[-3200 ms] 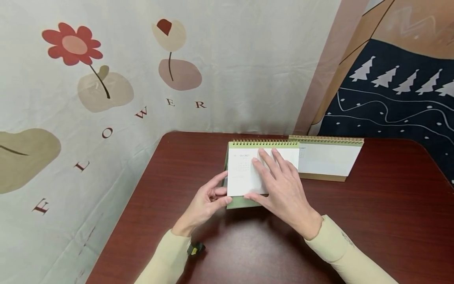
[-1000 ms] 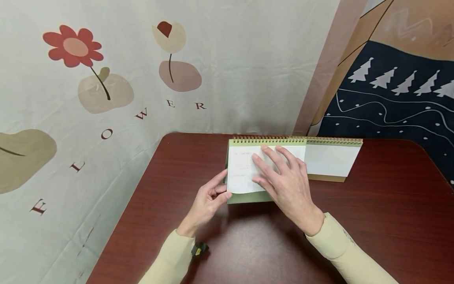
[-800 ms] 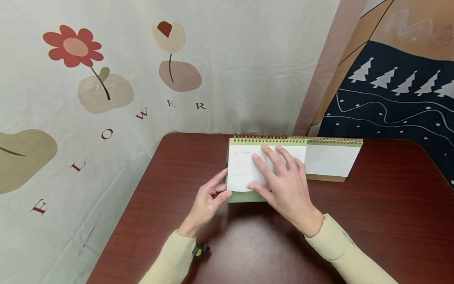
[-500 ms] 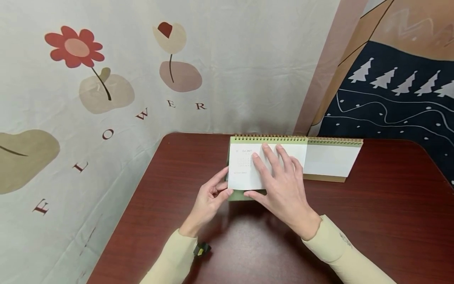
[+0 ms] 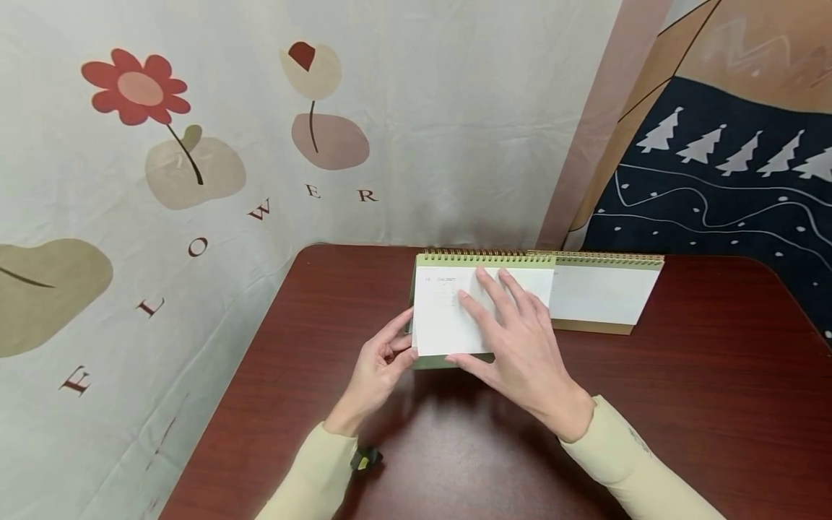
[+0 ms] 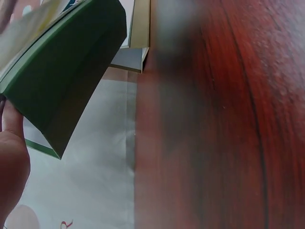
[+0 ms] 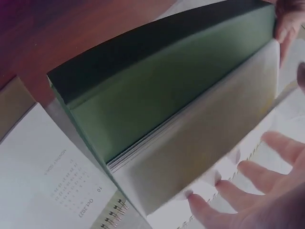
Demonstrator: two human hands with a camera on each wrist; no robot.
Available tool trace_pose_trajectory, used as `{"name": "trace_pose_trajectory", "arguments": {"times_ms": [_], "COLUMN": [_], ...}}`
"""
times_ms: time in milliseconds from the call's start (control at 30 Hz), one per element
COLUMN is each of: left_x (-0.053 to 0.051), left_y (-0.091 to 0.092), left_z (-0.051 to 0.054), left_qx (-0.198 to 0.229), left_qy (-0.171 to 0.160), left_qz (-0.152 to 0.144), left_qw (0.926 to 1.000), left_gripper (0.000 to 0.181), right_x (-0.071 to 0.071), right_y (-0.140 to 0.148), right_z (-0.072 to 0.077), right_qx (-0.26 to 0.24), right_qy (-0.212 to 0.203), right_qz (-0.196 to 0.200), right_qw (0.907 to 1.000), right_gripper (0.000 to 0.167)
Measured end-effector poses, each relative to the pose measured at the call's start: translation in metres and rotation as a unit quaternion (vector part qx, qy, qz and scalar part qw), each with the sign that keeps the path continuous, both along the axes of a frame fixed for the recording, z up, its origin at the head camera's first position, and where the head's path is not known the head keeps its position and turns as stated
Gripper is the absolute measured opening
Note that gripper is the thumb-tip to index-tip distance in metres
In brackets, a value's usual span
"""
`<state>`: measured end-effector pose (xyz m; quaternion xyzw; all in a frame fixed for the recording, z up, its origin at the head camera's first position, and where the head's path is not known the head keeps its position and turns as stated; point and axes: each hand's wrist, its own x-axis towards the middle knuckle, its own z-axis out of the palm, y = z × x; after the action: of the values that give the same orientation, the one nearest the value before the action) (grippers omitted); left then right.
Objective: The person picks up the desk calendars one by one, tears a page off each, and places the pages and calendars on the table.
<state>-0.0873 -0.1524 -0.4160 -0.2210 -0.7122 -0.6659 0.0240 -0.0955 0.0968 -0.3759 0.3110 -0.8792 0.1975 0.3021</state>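
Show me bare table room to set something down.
Table is bare right of the tan-based calendar, left of the left hand, and between the sleeves, in front of the green calendar. Crowded: back middle, with both calendars and the right hand over the green one.

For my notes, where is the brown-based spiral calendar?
Head view: the brown-based calendar stands right of the green-based spiral calendar, which partly hides it.

Your right hand [image 5: 523,350] hides part of the green desk calendar [image 5: 442,328], whose date grid [image 5: 445,294] is too blurred to read. The left-wrist view's edge crops your left hand [image 6: 12,164].
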Motion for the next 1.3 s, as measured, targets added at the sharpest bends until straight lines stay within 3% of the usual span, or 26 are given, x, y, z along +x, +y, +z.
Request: {"name": "trace_pose_trajectory", "arguments": {"times_ms": [167,400,567,800,1000,1200,1300], "left_x": [-0.001,-0.002,-0.001,0.001,0.002,0.003,0.003], "left_y": [-0.004,-0.007,-0.009,-0.01,-0.01,-0.01,-0.009], "left_z": [-0.003,-0.007,-0.008,-0.013,-0.018,-0.022,-0.021], "left_qx": [0.001,0.023,0.022,0.03,0.039,0.043,0.04], "left_qy": [0.0,0.001,0.001,0.004,-0.012,-0.047,-0.062], "left_qz": [0.012,0.011,0.017,0.021,0.015,0.015,0.03], "left_qw": [0.9999,0.9997,0.9996,0.9993,0.999,0.9979,0.9968], "left_gripper": [0.063,0.064,0.063,0.062,0.061,0.057,0.057], "right_x": [0.0,-0.001,-0.001,-0.002,-0.01,-0.018,-0.021], "right_y": [0.002,0.003,0.009,0.012,0.007,0.004,0.004], "right_z": [0.005,0.018,0.026,0.033,0.058,0.079,0.083], "right_qx": [-0.092,-0.265,-0.304,-0.316,-0.328,-0.302,-0.291], "right_qy": [0.009,0.012,-0.028,-0.067,-0.065,-0.057,-0.05], "right_qz": [0.066,0.128,0.127,0.093,0.087,0.073,0.072], "right_qw": [0.9935,0.9555,0.9438,0.9419,0.9386,0.9488,0.9526], "right_gripper": [0.058,0.033,0.009,0.015,0.011,0.009,0.008]}}
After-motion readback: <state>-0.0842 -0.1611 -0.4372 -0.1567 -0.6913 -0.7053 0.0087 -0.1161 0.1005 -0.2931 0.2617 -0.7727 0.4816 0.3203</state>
